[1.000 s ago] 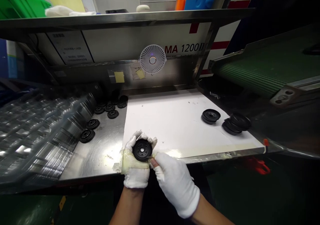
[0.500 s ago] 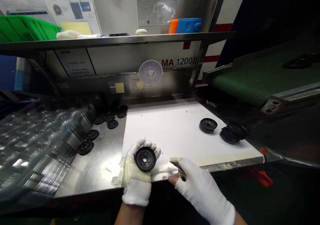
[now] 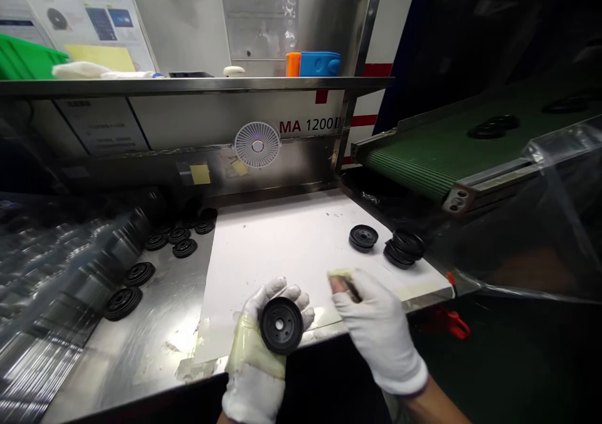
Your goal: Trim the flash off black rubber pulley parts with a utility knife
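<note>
In my gloved left hand (image 3: 261,349) rests a round black plastic wheel (image 3: 270,342), its face with a centre hole and small recesses turned up. The fingers curl behind its far edge. My gloved right hand (image 3: 376,323) is to the right of it, apart from the wheel, its fingers closed around a small dark tool (image 3: 352,290). Motion blurs that tool, so its kind is unclear; the thumb tip is bare. Beyond the right hand, a black wheel (image 3: 363,238) and a leaning stack of black wheels (image 3: 403,249) lie on the white sheet (image 3: 268,242).
Several black wheels (image 3: 140,274) lie on the metal table at left, beside clear plastic trays (image 3: 61,286). A green conveyor belt (image 3: 423,157) carrying black parts stands at right. A small fan (image 3: 257,145) hangs below the shelf (image 3: 211,85). Red-handled scissors (image 3: 454,323) hang below the table edge.
The view has swung right. My right hand has lifted slightly and turned with the tool, its fingers drawn in more. The wheel stays in my left hand.
</note>
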`<state>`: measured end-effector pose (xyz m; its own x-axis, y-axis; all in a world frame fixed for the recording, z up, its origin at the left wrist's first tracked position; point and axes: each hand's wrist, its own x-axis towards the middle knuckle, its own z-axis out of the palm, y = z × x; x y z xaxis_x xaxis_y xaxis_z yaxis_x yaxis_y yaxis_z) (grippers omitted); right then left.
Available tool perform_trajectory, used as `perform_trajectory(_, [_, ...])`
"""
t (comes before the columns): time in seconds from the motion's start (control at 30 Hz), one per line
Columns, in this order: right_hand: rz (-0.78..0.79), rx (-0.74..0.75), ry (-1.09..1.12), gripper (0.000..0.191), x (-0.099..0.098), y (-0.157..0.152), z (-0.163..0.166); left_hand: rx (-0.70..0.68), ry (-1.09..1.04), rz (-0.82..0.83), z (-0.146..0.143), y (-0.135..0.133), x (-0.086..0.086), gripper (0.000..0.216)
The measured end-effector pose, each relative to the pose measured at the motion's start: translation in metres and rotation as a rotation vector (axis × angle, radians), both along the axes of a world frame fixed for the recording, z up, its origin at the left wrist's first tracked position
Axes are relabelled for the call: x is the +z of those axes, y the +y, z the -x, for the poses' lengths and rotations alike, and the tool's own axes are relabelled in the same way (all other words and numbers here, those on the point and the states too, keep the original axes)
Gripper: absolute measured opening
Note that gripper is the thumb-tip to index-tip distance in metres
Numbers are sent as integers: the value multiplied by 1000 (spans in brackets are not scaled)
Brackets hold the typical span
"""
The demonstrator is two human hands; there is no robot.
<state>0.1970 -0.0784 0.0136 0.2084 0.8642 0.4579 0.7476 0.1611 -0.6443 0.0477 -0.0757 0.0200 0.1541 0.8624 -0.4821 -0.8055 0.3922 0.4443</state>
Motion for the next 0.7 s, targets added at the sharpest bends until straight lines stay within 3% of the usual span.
perform_trajectory(0.1, [32,-103,-104,45,-11,4,-21,-25,-71,53,5,7,-2,21])
perform_trajectory(0.17, [65,-45,-149,55,-19,3,-31,-27,-86,77,8,9,-2,25])
perform_trajectory(0.23, [118,60,-85,51,-27,0,-37,-17,-84,88,9,9,-2,27])
perform_trajectory(0.33, [347,185,203,42,-34,-8,-38,1,-69,95,9,10,0,26])
perform_trajectory(0.43, [480,203,497,36,-33,-16,-31,4,-67,85,9,10,0,25])
perform_trajectory(0.53, [431,187,496,33,-25,-21,-18,18,-34,62,7,8,0,25])
perform_trajectory(0.7, [253,241,265,38,-9,-18,12,18,7,31,5,3,1,25])
